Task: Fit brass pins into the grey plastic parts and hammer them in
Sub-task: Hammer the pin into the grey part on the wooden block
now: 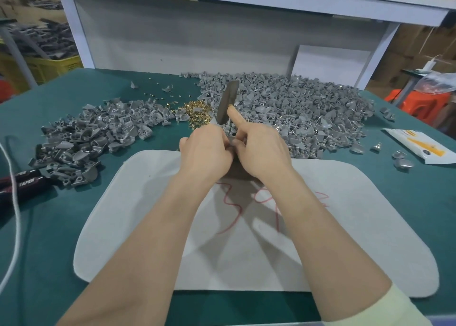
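My left hand [206, 150] and my right hand [261, 150] meet at the far edge of the grey felt mat [148, 227], fingers curled round a small grey plastic part [232, 142] that is mostly hidden between them. My right hand also grips a flat dark metal bar [228, 101] that stands up and away from me, with the index finger stretched along it. A heap of brass pins [195, 111] lies just beyond my left hand. Grey plastic parts form a big pile [296, 111] at the right and another pile [93, 133] at the left.
A black tool marked TAPER [22, 183] and a white cord [14, 202] lie at the left edge. A white and yellow packet [417, 145] rests at the right. Loose pins and parts dot the green table [49, 227]. A white shelf frame [74, 29] stands behind.
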`<action>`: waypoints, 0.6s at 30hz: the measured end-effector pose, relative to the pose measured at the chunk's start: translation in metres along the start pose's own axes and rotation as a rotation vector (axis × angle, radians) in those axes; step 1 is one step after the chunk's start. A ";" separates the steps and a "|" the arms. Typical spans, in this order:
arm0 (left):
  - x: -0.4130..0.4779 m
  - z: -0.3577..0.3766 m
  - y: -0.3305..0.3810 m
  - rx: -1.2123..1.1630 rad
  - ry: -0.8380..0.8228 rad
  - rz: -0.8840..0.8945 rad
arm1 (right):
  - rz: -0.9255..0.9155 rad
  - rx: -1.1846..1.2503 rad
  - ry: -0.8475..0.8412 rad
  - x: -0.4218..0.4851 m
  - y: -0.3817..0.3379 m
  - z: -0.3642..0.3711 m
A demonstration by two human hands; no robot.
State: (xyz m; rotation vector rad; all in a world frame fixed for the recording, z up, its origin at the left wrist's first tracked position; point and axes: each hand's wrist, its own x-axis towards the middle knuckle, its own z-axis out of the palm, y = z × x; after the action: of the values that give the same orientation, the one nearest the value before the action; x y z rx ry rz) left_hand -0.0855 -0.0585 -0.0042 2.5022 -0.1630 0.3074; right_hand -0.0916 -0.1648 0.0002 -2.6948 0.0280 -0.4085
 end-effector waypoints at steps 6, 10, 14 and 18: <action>0.000 0.000 -0.001 -0.018 -0.017 0.003 | 0.008 0.135 -0.012 -0.002 0.004 -0.003; 0.002 0.001 -0.006 0.002 0.023 -0.023 | -0.029 0.255 0.063 -0.007 0.014 -0.021; 0.005 0.000 -0.012 -0.007 0.069 -0.060 | -0.100 0.266 0.103 -0.011 0.020 -0.042; 0.006 0.001 -0.015 -0.010 0.078 -0.074 | -0.119 0.208 0.075 -0.014 0.021 -0.047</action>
State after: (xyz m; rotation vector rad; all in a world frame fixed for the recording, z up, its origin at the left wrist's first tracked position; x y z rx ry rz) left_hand -0.0767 -0.0473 -0.0111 2.4756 -0.0402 0.3717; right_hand -0.1175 -0.2019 0.0290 -2.4828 -0.1456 -0.5188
